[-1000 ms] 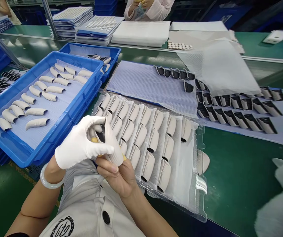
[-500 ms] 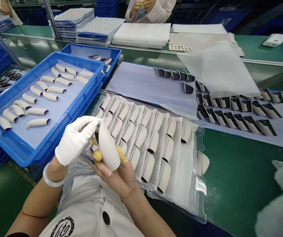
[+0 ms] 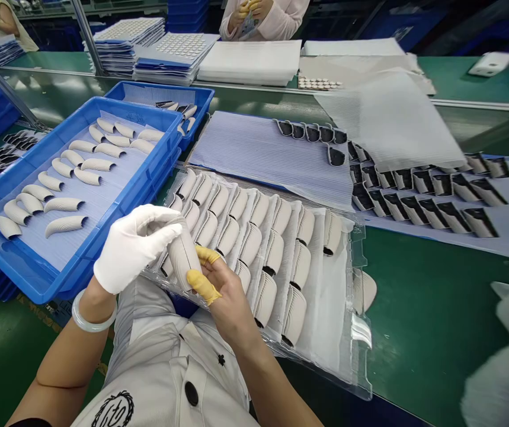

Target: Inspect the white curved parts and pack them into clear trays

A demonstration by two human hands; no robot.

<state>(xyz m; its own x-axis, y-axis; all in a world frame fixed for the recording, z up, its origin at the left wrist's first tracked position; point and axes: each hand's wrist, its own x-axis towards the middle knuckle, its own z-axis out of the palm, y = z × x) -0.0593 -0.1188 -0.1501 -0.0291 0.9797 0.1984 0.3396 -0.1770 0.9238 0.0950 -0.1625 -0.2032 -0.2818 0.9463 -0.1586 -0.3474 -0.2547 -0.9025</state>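
My left hand (image 3: 132,246), in a white glove, and my right hand (image 3: 218,293), bare with yellow finger cots, both grip one beige ribbed curved shell (image 3: 182,256). I hold it over the near left corner of a clear plastic tray (image 3: 352,308) packed with several rows of the same shells. A blue bin (image 3: 116,207) at the left holds several more beige shells (image 3: 65,224) laid out on a sheet.
Black-lined shells (image 3: 414,201) lie in rows on a pale corrugated sheet (image 3: 263,154) at the right. A second blue bin (image 3: 165,95) and stacks of sheets (image 3: 249,59) stand further back. A person's hands (image 3: 252,9) work across the green table (image 3: 423,320).
I have turned the shell in my hands: its ribbed back faced up, now it stands more upright, my right fingers wrapped over its front and my left glove covering its top.
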